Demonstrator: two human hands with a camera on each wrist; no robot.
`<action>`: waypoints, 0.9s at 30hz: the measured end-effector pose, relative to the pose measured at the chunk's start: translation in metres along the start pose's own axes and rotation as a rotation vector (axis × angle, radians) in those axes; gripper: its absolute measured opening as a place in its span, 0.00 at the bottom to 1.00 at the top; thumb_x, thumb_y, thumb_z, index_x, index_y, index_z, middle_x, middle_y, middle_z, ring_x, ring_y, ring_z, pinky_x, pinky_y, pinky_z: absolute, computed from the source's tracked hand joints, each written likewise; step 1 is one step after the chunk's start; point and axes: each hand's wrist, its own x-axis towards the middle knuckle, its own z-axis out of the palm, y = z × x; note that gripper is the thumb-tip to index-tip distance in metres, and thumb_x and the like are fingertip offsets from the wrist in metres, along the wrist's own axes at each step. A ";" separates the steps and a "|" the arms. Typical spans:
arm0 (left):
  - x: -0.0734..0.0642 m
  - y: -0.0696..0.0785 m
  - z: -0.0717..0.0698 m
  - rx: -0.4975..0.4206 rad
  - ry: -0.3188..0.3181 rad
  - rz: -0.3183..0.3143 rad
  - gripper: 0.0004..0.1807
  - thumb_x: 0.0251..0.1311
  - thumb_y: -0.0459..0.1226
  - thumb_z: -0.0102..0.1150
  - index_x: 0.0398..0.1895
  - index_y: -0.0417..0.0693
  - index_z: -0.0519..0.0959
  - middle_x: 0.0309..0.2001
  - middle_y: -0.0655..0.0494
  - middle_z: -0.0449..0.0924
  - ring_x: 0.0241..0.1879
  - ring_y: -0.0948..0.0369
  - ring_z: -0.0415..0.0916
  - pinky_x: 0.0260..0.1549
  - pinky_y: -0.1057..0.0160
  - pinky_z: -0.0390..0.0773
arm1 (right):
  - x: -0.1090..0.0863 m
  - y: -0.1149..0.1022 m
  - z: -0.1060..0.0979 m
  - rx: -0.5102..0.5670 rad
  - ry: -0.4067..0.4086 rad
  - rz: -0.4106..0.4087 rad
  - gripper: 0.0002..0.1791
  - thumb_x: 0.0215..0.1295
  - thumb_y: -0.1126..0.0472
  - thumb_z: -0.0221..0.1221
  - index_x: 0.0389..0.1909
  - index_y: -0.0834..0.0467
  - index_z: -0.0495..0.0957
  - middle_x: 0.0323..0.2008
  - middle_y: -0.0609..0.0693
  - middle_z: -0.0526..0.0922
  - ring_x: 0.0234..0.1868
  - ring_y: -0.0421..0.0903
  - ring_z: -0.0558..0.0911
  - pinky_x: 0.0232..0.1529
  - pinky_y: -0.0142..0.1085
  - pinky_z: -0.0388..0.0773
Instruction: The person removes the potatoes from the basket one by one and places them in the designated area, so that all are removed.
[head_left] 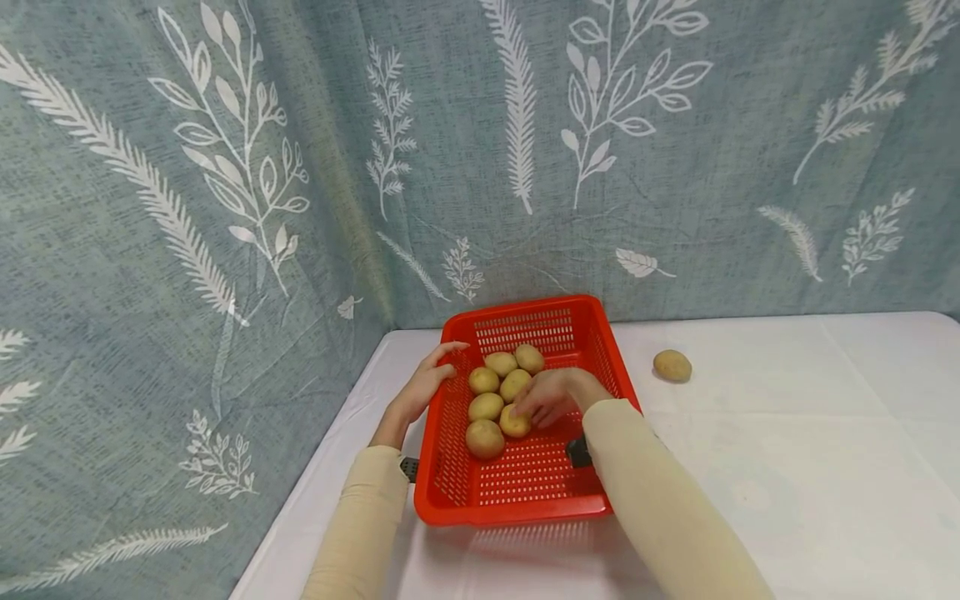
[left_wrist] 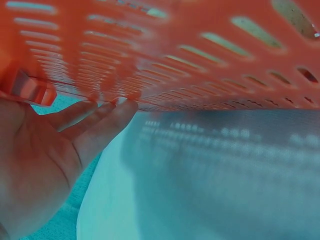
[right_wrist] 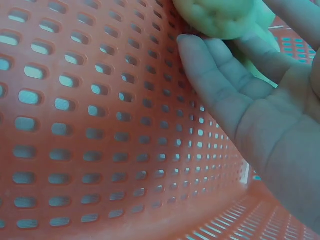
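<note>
A red perforated plastic basket [head_left: 525,510] stands on the table with several yellow-brown potatoes inside, grouped toward its left side. At the basket's left rim, my left hand [head_left: 420,392] grips the edge. In the left wrist view its fingers [left_wrist: 107,122] lie against the outer slotted wall, while the thumb is hidden there. My right hand [head_left: 553,396] reaches down inside the basket and holds a potato [head_left: 514,422] at its fingertips. The right wrist view shows that potato [right_wrist: 217,17] close above the perforated floor, with the fingers [right_wrist: 205,70] against it.
One more potato [head_left: 672,366] lies on the white tablecloth [head_left: 787,433], right of the basket. A grey-green leaf-patterned curtain [head_left: 480,167] hangs behind the table and along its left side.
</note>
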 end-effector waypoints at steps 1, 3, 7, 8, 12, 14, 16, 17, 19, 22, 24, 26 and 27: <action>0.000 0.000 0.000 -0.010 -0.006 -0.003 0.28 0.61 0.26 0.36 0.67 0.40 0.62 0.65 0.38 0.58 0.54 0.44 0.65 0.46 0.58 0.72 | 0.000 0.000 0.000 -0.001 -0.003 0.002 0.20 0.59 0.61 0.64 0.50 0.66 0.73 0.45 0.54 0.76 0.47 0.51 0.78 0.48 0.40 0.76; -0.002 0.004 0.000 -0.024 -0.019 -0.013 0.28 0.61 0.26 0.35 0.68 0.39 0.60 0.65 0.36 0.57 0.55 0.42 0.65 0.47 0.56 0.72 | 0.000 0.000 0.001 0.009 -0.004 0.007 0.24 0.59 0.61 0.64 0.54 0.66 0.70 0.46 0.55 0.75 0.47 0.52 0.77 0.49 0.41 0.75; -0.010 0.020 0.002 -0.031 -0.038 -0.024 0.29 0.61 0.25 0.35 0.68 0.35 0.59 0.66 0.33 0.54 0.56 0.38 0.62 0.49 0.53 0.71 | 0.000 0.000 0.002 0.014 -0.001 0.002 0.25 0.59 0.62 0.64 0.55 0.65 0.69 0.47 0.55 0.74 0.47 0.52 0.77 0.49 0.42 0.75; -0.013 0.024 0.003 -0.027 -0.039 -0.028 0.28 0.61 0.25 0.35 0.68 0.35 0.59 0.66 0.33 0.54 0.56 0.38 0.62 0.49 0.52 0.71 | 0.000 0.000 0.003 0.013 -0.004 -0.003 0.24 0.59 0.63 0.64 0.55 0.65 0.70 0.47 0.55 0.74 0.46 0.52 0.76 0.49 0.42 0.75; -0.015 0.030 0.004 -0.026 -0.038 -0.030 0.28 0.61 0.25 0.35 0.67 0.35 0.59 0.67 0.34 0.54 0.56 0.38 0.61 0.50 0.53 0.70 | 0.001 -0.001 0.002 -0.002 -0.036 -0.017 0.23 0.60 0.63 0.63 0.54 0.64 0.71 0.47 0.54 0.74 0.45 0.50 0.76 0.49 0.41 0.75; -0.015 0.029 0.004 -0.026 -0.036 -0.030 0.28 0.60 0.25 0.35 0.67 0.35 0.60 0.67 0.34 0.54 0.57 0.38 0.61 0.50 0.52 0.69 | 0.001 -0.001 0.002 -0.008 -0.052 -0.020 0.22 0.60 0.62 0.63 0.53 0.63 0.70 0.47 0.54 0.74 0.44 0.49 0.77 0.47 0.40 0.76; -0.015 0.029 0.004 -0.026 -0.034 -0.029 0.29 0.60 0.25 0.36 0.67 0.35 0.60 0.67 0.35 0.53 0.57 0.39 0.60 0.50 0.52 0.69 | 0.000 -0.002 0.002 -0.008 -0.063 -0.019 0.21 0.60 0.62 0.63 0.53 0.62 0.71 0.46 0.54 0.74 0.44 0.49 0.76 0.47 0.40 0.76; -0.014 0.029 0.004 -0.025 -0.034 -0.029 0.29 0.60 0.25 0.36 0.67 0.35 0.60 0.67 0.35 0.53 0.57 0.39 0.60 0.50 0.52 0.69 | -0.001 -0.002 0.002 -0.007 -0.069 -0.019 0.21 0.59 0.62 0.63 0.52 0.61 0.71 0.46 0.53 0.74 0.44 0.49 0.76 0.47 0.41 0.76; -0.014 0.028 0.003 -0.024 -0.034 -0.032 0.29 0.60 0.25 0.36 0.68 0.36 0.60 0.67 0.35 0.53 0.57 0.39 0.61 0.50 0.52 0.69 | -0.001 -0.002 0.003 -0.005 -0.066 -0.024 0.20 0.59 0.62 0.63 0.51 0.60 0.71 0.45 0.53 0.74 0.43 0.48 0.76 0.46 0.41 0.77; -0.015 0.028 0.003 -0.022 -0.036 -0.033 0.29 0.60 0.25 0.35 0.68 0.35 0.59 0.67 0.34 0.53 0.56 0.39 0.61 0.49 0.53 0.70 | -0.002 -0.002 0.005 -0.007 -0.058 -0.034 0.19 0.59 0.63 0.63 0.49 0.60 0.72 0.45 0.53 0.74 0.43 0.48 0.76 0.46 0.41 0.77; -0.014 0.028 0.003 -0.023 -0.038 -0.035 0.29 0.60 0.25 0.35 0.68 0.35 0.59 0.67 0.35 0.53 0.56 0.38 0.61 0.48 0.54 0.70 | -0.002 -0.001 0.005 -0.015 -0.047 -0.038 0.19 0.58 0.63 0.64 0.49 0.60 0.73 0.45 0.53 0.74 0.43 0.48 0.76 0.46 0.41 0.77; -0.014 0.027 0.003 -0.023 -0.039 -0.034 0.29 0.60 0.25 0.35 0.68 0.35 0.59 0.67 0.34 0.53 0.56 0.38 0.61 0.47 0.55 0.71 | -0.001 -0.001 0.006 -0.026 -0.035 -0.044 0.19 0.58 0.63 0.64 0.50 0.60 0.73 0.46 0.53 0.74 0.43 0.47 0.77 0.46 0.40 0.77; -0.014 0.028 0.004 -0.025 -0.040 -0.035 0.29 0.60 0.25 0.35 0.68 0.35 0.59 0.67 0.34 0.53 0.56 0.38 0.62 0.47 0.56 0.71 | -0.001 -0.001 0.006 -0.031 -0.025 -0.046 0.19 0.58 0.63 0.64 0.50 0.60 0.74 0.46 0.53 0.74 0.43 0.47 0.77 0.45 0.40 0.77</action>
